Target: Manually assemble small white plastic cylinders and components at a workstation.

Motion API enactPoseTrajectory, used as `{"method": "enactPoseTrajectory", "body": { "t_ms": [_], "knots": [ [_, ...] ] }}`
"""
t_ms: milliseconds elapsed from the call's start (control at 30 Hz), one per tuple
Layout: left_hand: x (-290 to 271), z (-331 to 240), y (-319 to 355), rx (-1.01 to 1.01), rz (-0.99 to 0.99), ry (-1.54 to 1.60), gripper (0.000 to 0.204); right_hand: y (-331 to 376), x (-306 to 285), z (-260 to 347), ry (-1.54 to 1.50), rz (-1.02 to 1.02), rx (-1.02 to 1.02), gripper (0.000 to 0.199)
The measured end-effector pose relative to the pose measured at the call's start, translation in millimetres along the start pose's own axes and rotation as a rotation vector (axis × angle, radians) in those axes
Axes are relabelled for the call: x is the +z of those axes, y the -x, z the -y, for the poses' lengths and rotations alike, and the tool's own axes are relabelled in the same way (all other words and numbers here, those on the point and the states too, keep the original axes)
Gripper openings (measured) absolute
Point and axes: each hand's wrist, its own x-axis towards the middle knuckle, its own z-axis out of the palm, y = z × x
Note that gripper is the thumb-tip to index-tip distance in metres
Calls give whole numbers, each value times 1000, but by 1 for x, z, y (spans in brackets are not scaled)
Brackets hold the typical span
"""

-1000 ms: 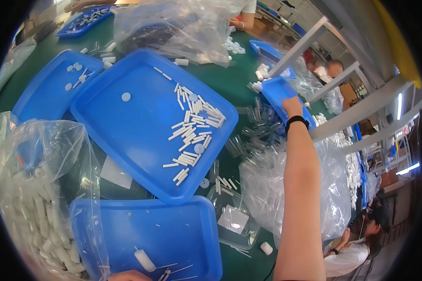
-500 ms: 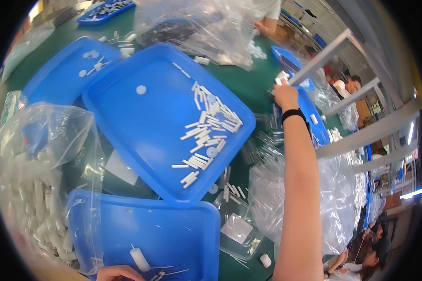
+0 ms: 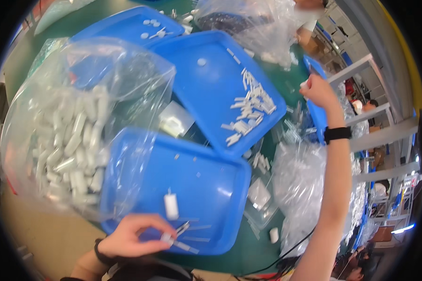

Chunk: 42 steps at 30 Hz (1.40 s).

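Our right hand (image 3: 320,91) has reached farther toward the bench's far right edge, fingers pinching a small white piece at the blue tray (image 3: 316,112) there. Our left hand (image 3: 129,239) now grasps thin strips (image 3: 185,236) over the near tray (image 3: 211,187).

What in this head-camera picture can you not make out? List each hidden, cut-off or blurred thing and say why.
1. Right hand: the small white piece at its fingertips is too small to identify.
2. Left hand: its fingers cover part of the thin strips in the near tray.
3. Clear bag: blur and glare smear its white tubes.
4. Far tray: hidden behind the right hand.
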Motion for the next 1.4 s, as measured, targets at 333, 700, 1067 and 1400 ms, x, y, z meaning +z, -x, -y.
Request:
{"method": "enactPoseTrajectory", "body": {
  "t_ms": [333, 700, 1067, 1400],
  "knots": [
    [4, 7, 14, 303, -238, 244, 29, 292, -109, 212, -852, -59, -131, 24],
    [14, 13, 57, 345, -71, 94, 25, 386, -25, 263, -1272, -321, 1, 32],
    [8, 32, 83, 416, 1, -94, 25, 417, 2, 269, -1510, -65, 42, 35],
    [14, 40, 78, 374, -50, -18, 24, 419, 13, 272, -1398, -261, 5, 40]
  ]
}}
